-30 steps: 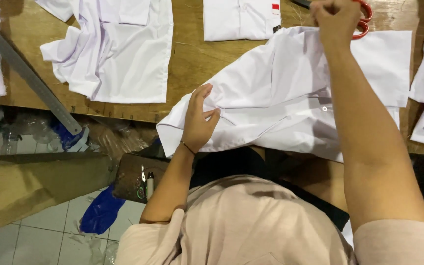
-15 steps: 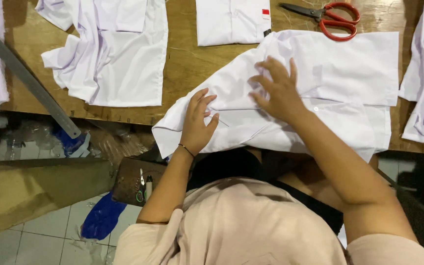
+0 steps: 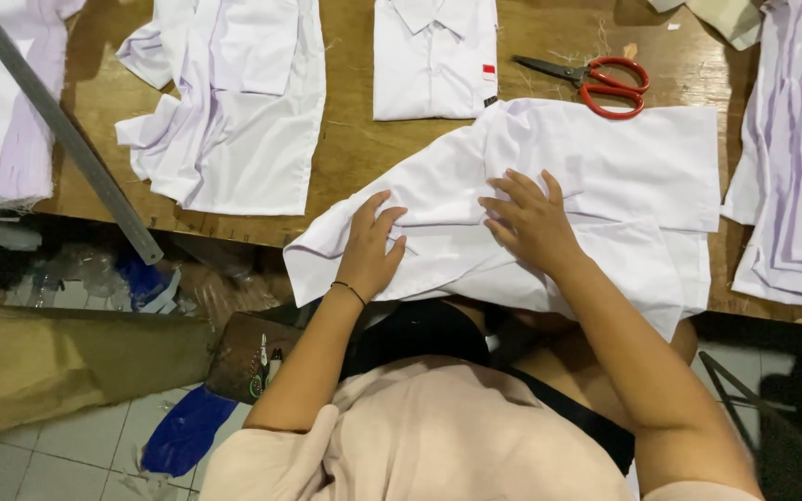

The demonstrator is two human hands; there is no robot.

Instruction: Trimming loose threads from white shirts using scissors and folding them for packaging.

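Hands lie flat and open on the white shirt (image 3: 605,176): left hand (image 3: 370,249) mid-frame, right hand (image 3: 533,223) beside it. Shirt stretches sideways toward the right.

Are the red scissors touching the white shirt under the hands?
Apart. The head view shows bare wood between the red scissors and the white shirt.

Under my palms the white shirt (image 3: 596,176) is smooth, matt cloth with soft folds. The counter (image 3: 355,148) is worn brown wood, a little glossy. The scissors (image 3: 596,83) have dark metal blades and shiny red plastic handles.
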